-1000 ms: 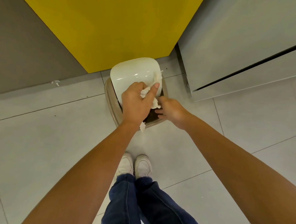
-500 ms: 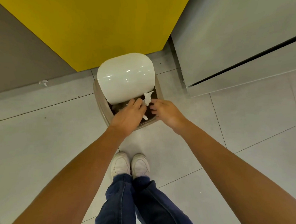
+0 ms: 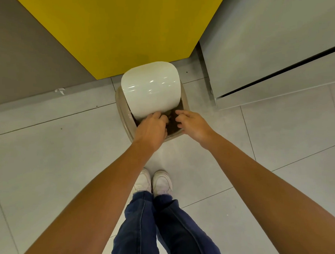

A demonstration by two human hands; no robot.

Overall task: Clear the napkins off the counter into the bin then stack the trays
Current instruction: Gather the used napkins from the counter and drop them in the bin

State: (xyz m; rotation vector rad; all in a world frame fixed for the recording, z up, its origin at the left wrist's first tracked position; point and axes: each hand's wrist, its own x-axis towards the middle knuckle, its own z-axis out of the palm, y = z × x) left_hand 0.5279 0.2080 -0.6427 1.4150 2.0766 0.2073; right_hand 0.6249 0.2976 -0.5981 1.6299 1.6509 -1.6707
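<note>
Looking straight down at a bin on the tiled floor, tucked against a yellow panel and so kept out of the walkway. On top, a white lid tipped back over the rear, leaving a dark gap along the front edge, wide enough for dropping rubbish through.

Over that gap, the left hand, knuckles up, fingers curled downward with the tips lost inside the opening. Impossible to tell whether gripping something there or only touching the lid's lower edge to keep it ajar. Just beside it at the rim, the right hand, fingers slack and spread, holding nothing.

No napkins showing in either hand or on the rim, so judged to be down inside the bin by now. 1 small white scrap on the floor by the wall, well apart from the bin. No counter or trays in view, so stacking not yet begun.

2 white shoes planted close behind the bin, keeping the reach short.
</note>
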